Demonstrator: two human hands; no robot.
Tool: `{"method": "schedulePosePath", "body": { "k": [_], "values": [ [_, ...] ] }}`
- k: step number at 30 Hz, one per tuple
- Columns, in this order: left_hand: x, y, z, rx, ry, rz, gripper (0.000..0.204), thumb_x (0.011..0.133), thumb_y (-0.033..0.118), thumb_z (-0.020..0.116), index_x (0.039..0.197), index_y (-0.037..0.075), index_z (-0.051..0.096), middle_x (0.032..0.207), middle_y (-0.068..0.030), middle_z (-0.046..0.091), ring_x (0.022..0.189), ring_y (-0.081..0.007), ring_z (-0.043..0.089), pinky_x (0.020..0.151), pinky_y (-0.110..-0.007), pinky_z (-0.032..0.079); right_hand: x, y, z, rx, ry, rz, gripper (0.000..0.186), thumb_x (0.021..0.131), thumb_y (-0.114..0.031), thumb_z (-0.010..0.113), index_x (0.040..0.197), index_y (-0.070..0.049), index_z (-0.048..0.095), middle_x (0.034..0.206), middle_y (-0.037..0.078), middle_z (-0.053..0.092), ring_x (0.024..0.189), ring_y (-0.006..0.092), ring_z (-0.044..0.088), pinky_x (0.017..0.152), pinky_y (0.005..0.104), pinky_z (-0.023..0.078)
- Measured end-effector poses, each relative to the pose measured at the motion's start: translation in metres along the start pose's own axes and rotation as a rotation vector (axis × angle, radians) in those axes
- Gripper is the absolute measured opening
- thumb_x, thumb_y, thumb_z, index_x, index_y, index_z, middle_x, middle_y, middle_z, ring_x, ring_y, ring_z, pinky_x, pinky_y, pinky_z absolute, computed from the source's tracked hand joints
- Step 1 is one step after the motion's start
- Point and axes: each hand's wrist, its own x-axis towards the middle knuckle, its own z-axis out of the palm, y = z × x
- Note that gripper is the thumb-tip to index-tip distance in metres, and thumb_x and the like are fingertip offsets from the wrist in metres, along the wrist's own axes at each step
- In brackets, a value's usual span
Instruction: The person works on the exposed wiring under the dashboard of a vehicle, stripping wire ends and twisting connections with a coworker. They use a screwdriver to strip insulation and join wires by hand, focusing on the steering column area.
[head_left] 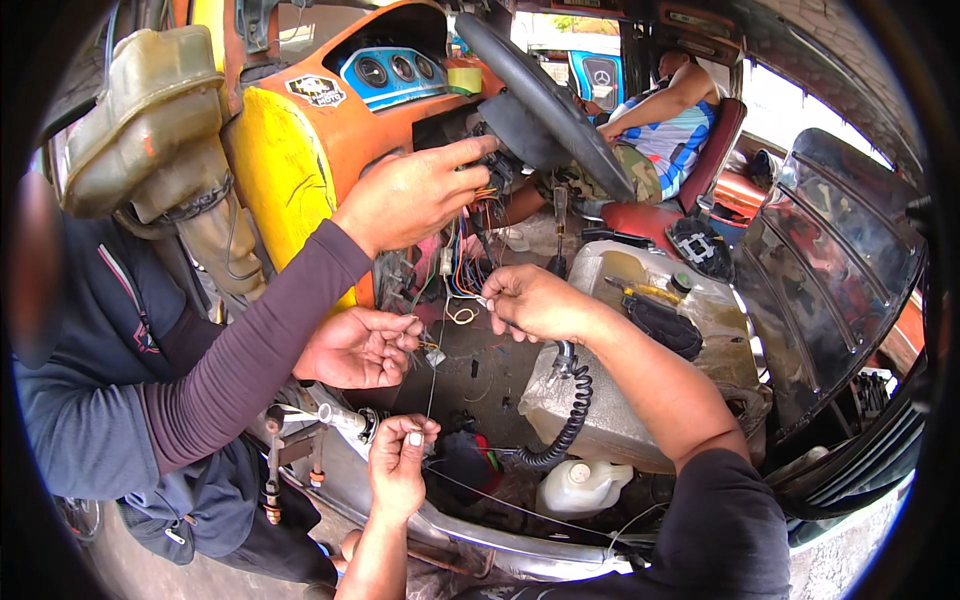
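Note:
My left hand, low in the middle, pinches the end of a thin pale wire that runs up toward a small white connector. Higher and to the right, my right hand is closed on a slim tool whose end shows under the palm, with a coiled black cord hanging from it. Its fingertips are beside a bundle of coloured wires dangling below the dashboard. A co-worker's upper hand reaches to the steering column; their lower hand is palm up near the connector.
The steering wheel and orange dashboard stand above the wires. At the right is a bulky engine cover. A white jug lies below the cord. Another person sits at the back. A cloudy plastic tank is upper left.

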Motion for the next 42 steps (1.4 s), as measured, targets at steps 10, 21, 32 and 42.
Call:
{"method": "schedulePosePath", "body": {
  "k": [10, 21, 32, 42],
  "values": [
    [0.005, -0.004, 0.001, -0.011, 0.002, -0.004, 0.008, 0.114, 0.014, 0.06, 0.117, 0.006, 0.059, 0.117, -0.0096, 0.07, 0.108, -0.0191, 0.07, 0.099, -0.037, 0.058, 0.005, -0.002, -0.007, -0.022, 0.062, -0.082, 0.016, 0.105, -0.01, 0.063, 0.116, 0.001, 0.067, 0.084, 0.005, 0.074, 0.061, 0.0107, 0.062, 0.054, 0.0307, 0.05],
    [0.004, -0.009, 0.004, -0.006, -0.039, 0.013, 0.008, 0.115, 0.012, 0.059, 0.118, 0.006, 0.058, 0.119, -0.0112, 0.07, 0.111, -0.0201, 0.07, 0.101, -0.038, 0.058, -0.025, -0.058, 0.031, -0.123, 0.034, -0.328, 0.038, 0.103, -0.008, 0.064, 0.139, 0.002, 0.06, 0.088, 0.017, 0.077, 0.083, 0.0278, 0.077, 0.079, 0.0435, 0.059],
    [0.003, -0.004, 0.003, 0.027, -0.044, 0.01, 0.008, 0.115, 0.011, 0.059, 0.119, 0.006, 0.057, 0.119, -0.0112, 0.07, 0.111, -0.0196, 0.069, 0.101, -0.037, 0.057, 0.006, -0.062, 0.042, -0.245, 0.127, -0.497, 0.013, 0.099, -0.007, 0.066, 0.104, 0.003, 0.072, 0.092, 0.026, 0.076, 0.091, 0.0416, 0.078, 0.081, 0.0503, 0.06],
    [0.002, -0.004, 0.01, 0.07, -0.007, 0.018, 0.008, 0.115, 0.011, 0.059, 0.12, 0.005, 0.057, 0.119, -0.0112, 0.07, 0.11, -0.0191, 0.068, 0.1, -0.037, 0.056, -0.012, -0.055, 0.05, -0.255, 0.13, -0.56, 0.013, 0.097, -0.001, 0.072, 0.109, 0.004, 0.067, 0.089, 0.02, 0.079, 0.088, 0.0363, 0.081, 0.075, 0.0446, 0.06]
  ]
}}
